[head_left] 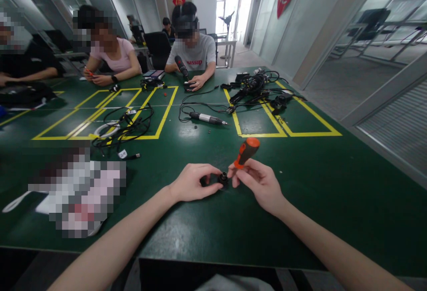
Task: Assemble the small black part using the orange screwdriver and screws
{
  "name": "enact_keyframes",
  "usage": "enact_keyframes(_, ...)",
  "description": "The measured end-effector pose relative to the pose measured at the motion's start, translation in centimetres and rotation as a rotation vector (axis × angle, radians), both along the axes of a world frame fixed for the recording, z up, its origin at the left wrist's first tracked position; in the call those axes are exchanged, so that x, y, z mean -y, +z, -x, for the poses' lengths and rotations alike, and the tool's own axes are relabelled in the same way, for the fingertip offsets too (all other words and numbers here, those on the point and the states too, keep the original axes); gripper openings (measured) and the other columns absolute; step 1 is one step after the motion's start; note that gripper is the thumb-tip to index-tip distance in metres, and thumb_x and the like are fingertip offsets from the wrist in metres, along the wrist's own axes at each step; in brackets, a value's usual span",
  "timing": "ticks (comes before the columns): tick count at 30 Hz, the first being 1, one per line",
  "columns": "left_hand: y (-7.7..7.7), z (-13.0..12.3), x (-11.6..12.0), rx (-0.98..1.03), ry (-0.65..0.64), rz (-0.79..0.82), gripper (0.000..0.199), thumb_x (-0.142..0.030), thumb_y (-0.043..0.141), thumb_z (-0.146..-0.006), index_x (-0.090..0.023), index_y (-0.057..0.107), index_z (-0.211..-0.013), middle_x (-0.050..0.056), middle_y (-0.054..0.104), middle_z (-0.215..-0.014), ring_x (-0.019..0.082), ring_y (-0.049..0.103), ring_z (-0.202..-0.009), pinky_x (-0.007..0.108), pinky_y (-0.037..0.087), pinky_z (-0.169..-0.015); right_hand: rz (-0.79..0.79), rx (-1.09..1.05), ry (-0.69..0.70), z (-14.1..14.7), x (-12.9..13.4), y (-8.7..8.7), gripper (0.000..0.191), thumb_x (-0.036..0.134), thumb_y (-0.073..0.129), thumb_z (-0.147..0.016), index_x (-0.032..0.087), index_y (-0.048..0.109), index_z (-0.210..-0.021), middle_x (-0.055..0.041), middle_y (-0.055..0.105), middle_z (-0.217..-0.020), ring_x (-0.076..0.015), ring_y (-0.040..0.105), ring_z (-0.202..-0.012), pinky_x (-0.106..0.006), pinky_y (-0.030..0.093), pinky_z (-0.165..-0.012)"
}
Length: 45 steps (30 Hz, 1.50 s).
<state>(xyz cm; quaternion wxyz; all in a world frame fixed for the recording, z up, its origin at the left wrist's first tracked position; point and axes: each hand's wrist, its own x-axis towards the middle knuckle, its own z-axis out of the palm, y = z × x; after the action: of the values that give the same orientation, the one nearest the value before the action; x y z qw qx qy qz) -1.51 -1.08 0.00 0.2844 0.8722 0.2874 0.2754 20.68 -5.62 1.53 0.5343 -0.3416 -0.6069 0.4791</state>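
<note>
My left hand [195,182] rests on the green table, its thumb and fingers closed round a small black round part [223,178]. A metallic ring shows at the top of that part; its exact kind is too small to make out. Just to the right, my right hand [260,182] grips a screwdriver [248,151] with an orange and dark grey handle. The handle tilts up and to the right. The screwdriver's shaft and tip are hidden by my fingers, so whether it touches the black part I cannot tell.
Ahead lies a corded grey-and-black pen-shaped power tool [208,118]. Tangled black cables [255,86] lie at the back right, more cables [130,124] at the left. A blurred pouch-like item [93,197] sits near my left forearm. Several people sit across the green table [316,202], one holding a drill [182,66].
</note>
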Motion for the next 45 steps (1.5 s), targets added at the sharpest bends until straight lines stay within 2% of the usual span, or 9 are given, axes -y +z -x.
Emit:
enact_keyframes(4, 0.00, -0.02, -0.02, -0.015, 0.005, 0.006, 0.027, -0.036, 0.072, -0.089, -0.016, 0.075, -0.108, 0.000, 0.070, -0.076, 0.009, 0.058, -0.059, 0.020, 0.044, -0.059, -0.006, -0.005, -0.032, 0.07, 0.02, 0.12, 0.033, 0.050, 0.080, -0.088, 0.020, 0.067, -0.087, -0.0037, 0.071, -0.076, -0.0132, 0.061, -0.058, -0.028, 0.056, -0.059)
enact_keyframes(10, -0.08, -0.03, -0.05, -0.010, -0.003, -0.009, 0.028, -0.037, 0.071, -0.090, -0.016, 0.075, -0.109, 0.001, 0.072, -0.078, 0.010, 0.061, -0.062, 0.020, 0.045, -0.060, -0.054, 0.042, -0.072, -0.09, -0.28, 0.39, 0.037, 0.051, 0.079, -0.088, 0.018, 0.070, -0.074, -0.0034, 0.067, -0.073, -0.0126, 0.060, -0.056, -0.027, 0.053, -0.056)
enact_keyframes(12, -0.10, -0.03, -0.06, -0.014, -0.004, -0.009, 0.028, -0.037, 0.071, -0.091, -0.016, 0.074, -0.109, 0.001, 0.073, -0.079, 0.010, 0.061, -0.062, 0.020, 0.045, -0.060, -0.049, 0.030, -0.042, -0.11, -0.27, 0.31, 0.039, 0.053, 0.073, -0.093, 0.018, 0.072, -0.078, -0.0036, 0.067, -0.070, -0.0131, 0.061, -0.056, -0.027, 0.054, -0.056)
enact_keyframes(16, -0.06, -0.07, -0.08, -0.022, 0.005, -0.015, 0.027, -0.037, 0.071, -0.090, -0.016, 0.074, -0.107, 0.000, 0.071, -0.077, 0.009, 0.059, -0.060, 0.020, 0.044, -0.059, -0.010, -0.020, 0.005, 0.02, -0.07, 0.09, 0.036, 0.054, 0.071, -0.095, 0.018, 0.071, -0.097, -0.0057, 0.072, -0.080, -0.0141, 0.065, -0.060, -0.029, 0.058, -0.060)
enact_keyframes(24, 0.06, -0.10, 0.02, -0.027, 0.004, -0.014, 0.026, -0.037, 0.070, -0.090, -0.017, 0.074, -0.107, 0.000, 0.070, -0.075, 0.009, 0.060, -0.061, 0.020, 0.044, -0.060, -0.026, 0.007, -0.018, -0.05, -0.17, 0.26, 0.033, 0.048, 0.078, -0.090, 0.018, 0.069, -0.080, -0.0047, 0.070, -0.080, -0.0124, 0.061, -0.058, -0.028, 0.055, -0.059)
enact_keyframes(28, 0.01, -0.08, 0.03, -0.021, 0.000, -0.017, 0.026, -0.036, 0.071, -0.090, -0.016, 0.074, -0.107, -0.001, 0.069, -0.075, 0.009, 0.059, -0.061, 0.020, 0.044, -0.060, -0.012, -0.013, 0.018, -0.20, -0.24, 0.09, 0.035, 0.052, 0.069, -0.097, 0.018, 0.071, -0.088, -0.0033, 0.068, -0.075, -0.0129, 0.062, -0.058, -0.029, 0.055, -0.059)
enact_keyframes(31, 0.00, -0.07, 0.02, -0.016, 0.002, -0.025, 0.026, -0.035, 0.072, -0.090, -0.016, 0.074, -0.107, -0.001, 0.069, -0.075, 0.009, 0.059, -0.060, 0.020, 0.044, -0.061, 0.008, -0.042, 0.032, -0.18, -0.11, -0.16, 0.033, 0.052, 0.070, -0.096, 0.019, 0.070, -0.100, -0.0053, 0.072, -0.082, -0.0137, 0.064, -0.060, -0.030, 0.058, -0.061)
enact_keyframes(38, 0.00, -0.09, -0.06, -0.019, -0.014, -0.040, 0.026, -0.036, 0.071, -0.091, -0.016, 0.074, -0.107, -0.001, 0.069, -0.074, 0.009, 0.060, -0.061, 0.020, 0.045, -0.061, -0.034, 0.012, 0.016, -0.11, -0.05, -0.11, 0.033, 0.048, 0.078, -0.091, 0.018, 0.068, -0.083, -0.0048, 0.069, -0.078, -0.0134, 0.062, -0.061, -0.028, 0.055, -0.060)
enact_keyframes(45, 0.01, -0.06, -0.03, -0.019, -0.006, -0.036, 0.026, -0.037, 0.071, -0.091, -0.016, 0.074, -0.106, -0.001, 0.069, -0.074, 0.009, 0.059, -0.059, 0.020, 0.044, -0.059, -0.010, -0.026, 0.040, -0.45, -0.11, -0.31, 0.030, 0.050, 0.069, -0.098, 0.020, 0.068, -0.093, -0.0036, 0.069, -0.080, -0.0127, 0.063, -0.060, -0.028, 0.055, -0.061)
